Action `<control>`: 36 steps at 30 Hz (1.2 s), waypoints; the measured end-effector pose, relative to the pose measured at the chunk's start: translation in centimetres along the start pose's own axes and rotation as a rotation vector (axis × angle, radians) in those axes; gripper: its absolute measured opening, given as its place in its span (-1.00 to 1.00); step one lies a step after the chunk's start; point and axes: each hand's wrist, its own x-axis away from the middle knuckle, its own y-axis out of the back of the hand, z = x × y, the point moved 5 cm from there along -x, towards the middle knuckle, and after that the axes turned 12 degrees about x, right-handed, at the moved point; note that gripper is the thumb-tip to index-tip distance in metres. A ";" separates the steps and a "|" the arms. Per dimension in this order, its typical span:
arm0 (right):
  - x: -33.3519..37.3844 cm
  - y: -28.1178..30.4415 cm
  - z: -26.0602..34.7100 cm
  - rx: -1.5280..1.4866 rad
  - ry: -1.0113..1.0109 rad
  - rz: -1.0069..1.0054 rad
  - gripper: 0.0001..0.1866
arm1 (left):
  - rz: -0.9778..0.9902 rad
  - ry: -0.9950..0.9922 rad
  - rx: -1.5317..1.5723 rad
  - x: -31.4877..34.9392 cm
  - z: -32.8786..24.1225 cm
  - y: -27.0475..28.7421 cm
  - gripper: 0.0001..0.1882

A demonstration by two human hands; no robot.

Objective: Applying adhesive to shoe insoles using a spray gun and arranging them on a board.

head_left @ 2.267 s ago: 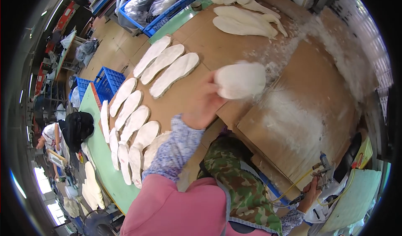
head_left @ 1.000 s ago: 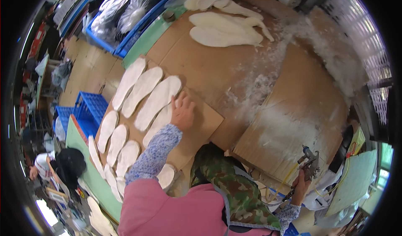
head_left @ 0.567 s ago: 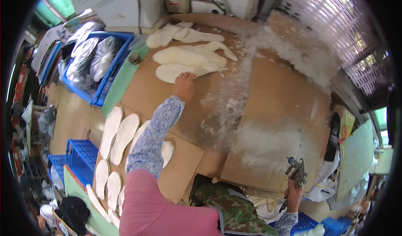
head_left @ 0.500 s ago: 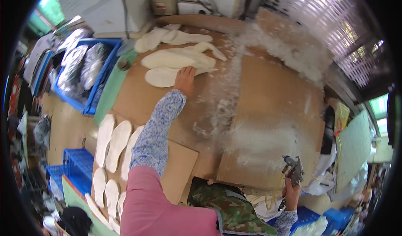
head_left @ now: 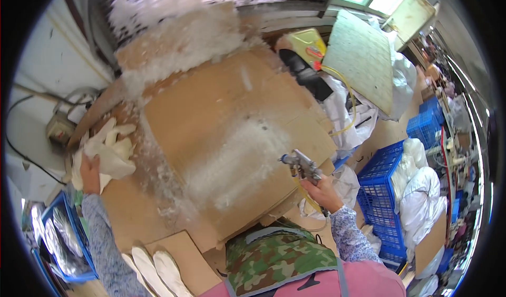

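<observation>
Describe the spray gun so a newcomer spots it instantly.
Find the big brown cardboard sheet, dusted white, mid-picture. Near its lower-right corner, the right hand grips the spray gun. Unlike the flat sheet and the crumpled white material right of the hand, it is silvery metal with a blue tip pointing left.

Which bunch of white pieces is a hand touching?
The jumbled pile on the left, touched by the left hand; no hand touches the neat row below.

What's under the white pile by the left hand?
Brown cardboard shows beside the white pile. Whatever lies right beneath is covered by the pile and left hand.
</observation>
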 end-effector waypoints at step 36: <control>-2.0 1.0 0.1 -0.052 0.135 0.291 -0.84 | 0.406 -0.337 -0.232 33.5 -17.9 -35.6 -0.47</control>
